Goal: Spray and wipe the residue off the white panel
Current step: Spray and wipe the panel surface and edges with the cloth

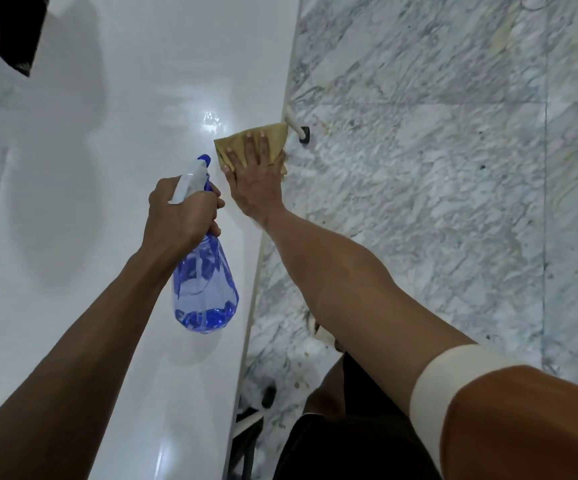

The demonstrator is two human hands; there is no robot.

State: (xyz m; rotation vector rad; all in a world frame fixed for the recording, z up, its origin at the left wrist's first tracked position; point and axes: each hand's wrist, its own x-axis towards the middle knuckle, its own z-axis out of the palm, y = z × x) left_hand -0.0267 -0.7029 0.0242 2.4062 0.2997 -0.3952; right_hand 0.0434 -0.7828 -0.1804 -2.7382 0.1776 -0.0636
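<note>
— Bottle contents first: what is in it?

— Blue liquid pools in the lower part of the spray bottle (205, 289), well under half full. The body is clear blue plastic, rounded and widening toward its base, with a thin dip tube showing inside; the trigger head is white with a blue nozzle tip.

— Who has hold of it?

— The left hand (180, 216) is closed around the neck, fingers curled at the trigger, with the nozzle aimed toward the white panel (114, 140). The bottle hangs in front of the panel, not resting on anything.

— And the panel itself?

— Smooth, glossy and flat, filling the left side of the view. It reflects a bright highlight just left of the cloth, where the gloss looks wet or streaked, and it carries soft shadows of the arms and bottle. Its right edge meets a grey-veined marble floor (436, 168).

— The cloth?

— A tan cloth (273, 136), soft and folded roughly into a triangle, lies against the panel at that right edge. The right hand (256, 174) presses flat on it, fingers spread wide and straight, gripping nothing. Just beyond the cloth a short white bracket (294, 126) with a dark end reaches from the panel's edge.
</note>
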